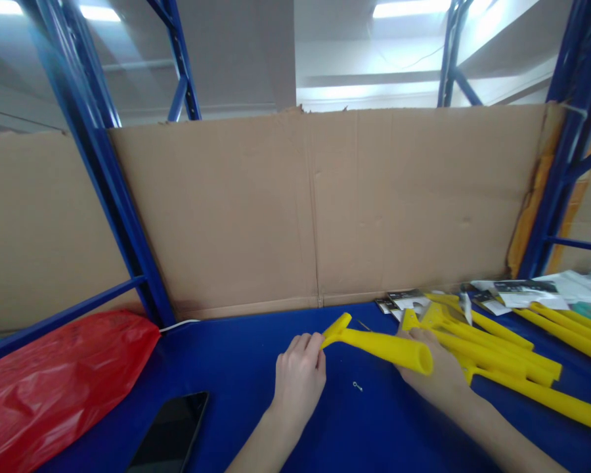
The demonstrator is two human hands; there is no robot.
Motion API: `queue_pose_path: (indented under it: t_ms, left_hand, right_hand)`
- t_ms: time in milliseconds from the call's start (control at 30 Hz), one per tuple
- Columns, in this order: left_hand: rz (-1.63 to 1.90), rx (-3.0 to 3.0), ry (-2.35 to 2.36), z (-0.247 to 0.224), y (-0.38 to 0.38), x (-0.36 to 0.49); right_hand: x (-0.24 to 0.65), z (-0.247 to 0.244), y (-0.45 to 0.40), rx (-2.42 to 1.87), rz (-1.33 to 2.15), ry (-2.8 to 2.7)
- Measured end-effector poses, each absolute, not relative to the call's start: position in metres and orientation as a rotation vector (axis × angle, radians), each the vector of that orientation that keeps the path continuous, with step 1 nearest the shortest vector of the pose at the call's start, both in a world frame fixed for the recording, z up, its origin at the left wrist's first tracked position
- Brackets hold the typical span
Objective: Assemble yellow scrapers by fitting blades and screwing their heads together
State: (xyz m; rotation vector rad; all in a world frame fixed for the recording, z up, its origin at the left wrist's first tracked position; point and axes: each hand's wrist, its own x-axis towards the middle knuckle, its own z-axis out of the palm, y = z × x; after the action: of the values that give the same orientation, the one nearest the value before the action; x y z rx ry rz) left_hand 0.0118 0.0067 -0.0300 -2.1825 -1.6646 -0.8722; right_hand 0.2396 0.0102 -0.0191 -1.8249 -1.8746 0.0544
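My left hand (300,371) is closed on the forked head end of a yellow plastic handle (379,345). Its hollow round end points right, towards my right hand (433,368). That hand is among a pile of similar yellow handles (492,351), beside a yellow head piece (410,320). Its fingers are mostly hidden, so whether they grip a piece cannot be made out. Between the hands, a small metal eye-shaped part (357,386) lies on the blue tabletop (246,368). A thin dark sliver (363,325) rests behind the held handle.
A black phone (170,433) lies at front left, near a red plastic bag (64,387). Black-and-white printed packets (408,299) and more yellow tubes (566,332) lie at the right. A cardboard wall (236,217) and blue rack posts (128,197) bound the back.
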Motion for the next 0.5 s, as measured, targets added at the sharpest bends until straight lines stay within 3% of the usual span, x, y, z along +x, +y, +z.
queue_pose_path:
  t_ms: [100, 233, 300, 500]
  left_hand:
    - [-0.894, -2.174, -1.449, -0.034, 0.005, 0.012]
    - [-0.95, -2.222, -1.233, -0.04, 0.001, 0.016]
    - [-1.035, -2.266, -1.247, -0.043, 0.001, 0.02]
    - [-1.337, -2.35, -1.806, -0.047, 0.004, 0.029]
  right_hand:
    - [0.234, -0.01, 0.006, -1.691, 0.244, -1.845]
    - [0.219, -0.007, -0.009, -1.278, 1.345, -1.554]
    - [0.211, -0.009, -0.014, -1.098, 1.581, -1.435]
    - [0.209, -0.011, -0.011, -1.106, 1.505, -1.201]
